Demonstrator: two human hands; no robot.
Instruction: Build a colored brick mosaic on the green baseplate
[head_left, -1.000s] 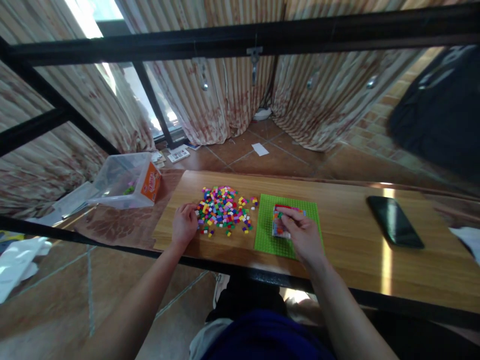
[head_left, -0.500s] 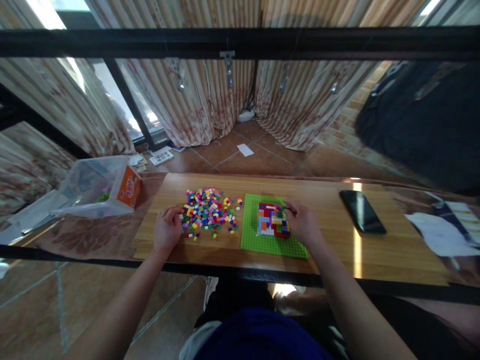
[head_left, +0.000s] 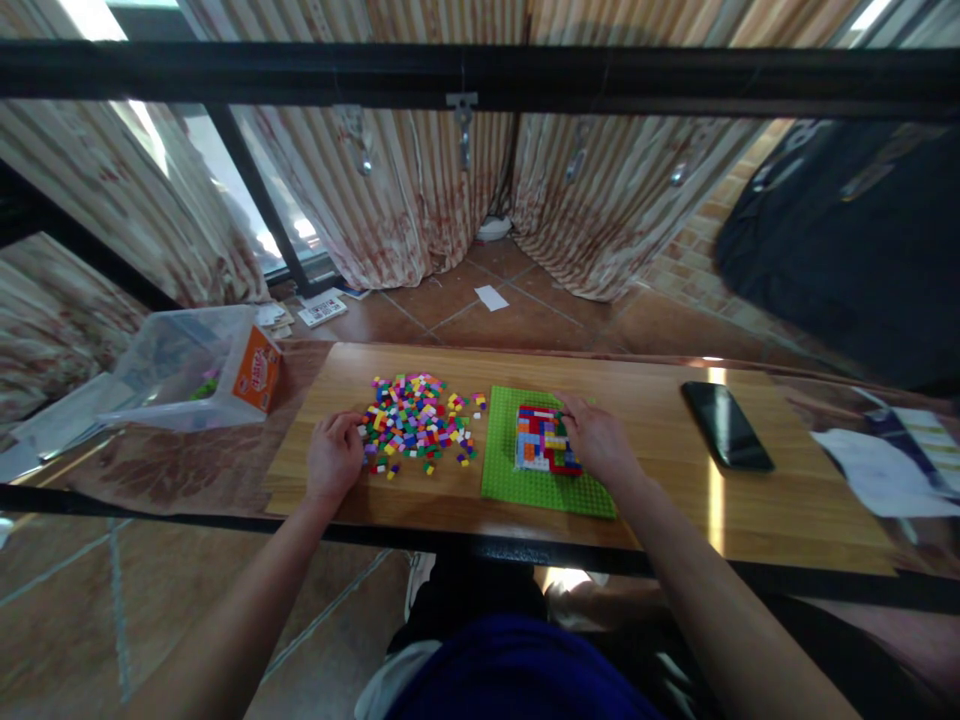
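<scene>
A loose heap of small coloured toy bricks [head_left: 420, 420] lies on the left part of the wooden board. My left hand [head_left: 335, 458] rests at the heap's left edge, fingers curled together; what they may hold is hidden. Right of the heap is a green studded baseplate [head_left: 501, 475], bearing a low, square, multicoloured brick build [head_left: 536, 440]. Over the build's far right corner, my right hand [head_left: 600, 440] pinches what appears to be a small dark green toy brick [head_left: 559, 414]. The hand covers part of the build's right side.
A black phone [head_left: 727, 425] lies on the wooden board [head_left: 645, 510] at the right. At the left stands a clear plastic bin [head_left: 169, 405] with an orange label. White papers [head_left: 877, 470] lie at the far right. A dark bar [head_left: 480, 75] crosses above the board.
My right hand has shifted slightly left and away from me over the build's far edge. My left hand stays beside the heap.
</scene>
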